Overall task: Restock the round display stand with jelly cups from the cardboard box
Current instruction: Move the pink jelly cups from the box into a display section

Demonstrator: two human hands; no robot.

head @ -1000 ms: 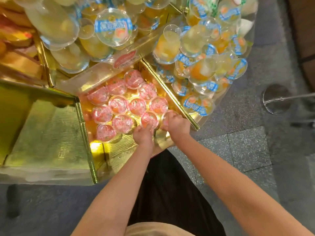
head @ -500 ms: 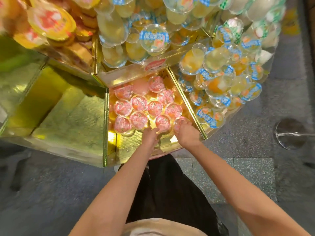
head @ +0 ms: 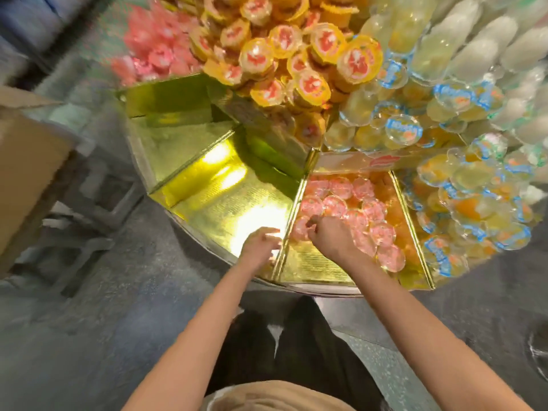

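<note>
The step in hand looks like arranging pink jelly cups (head: pixel 341 206) in one gold wedge of the round display stand (head: pixel 207 203), low in the frame at about 5 o'clock from its middle. The right hand (head: pixel 332 235) sits over the near-left cups of that batch, fingers curled; blur hides whether they pinch a cup. The left hand (head: pixel 259 246) hovers at the divider (head: pixel 292 221), fingers loosely spread and holding nothing. The wedge at 9 o'clock of the divider has no cups in it. The cardboard box (head: pixel 26 173) stands well apart at 9 o'clock. Next, I judge, comes a reach left to the box for more cups to fill that bare wedge
</note>
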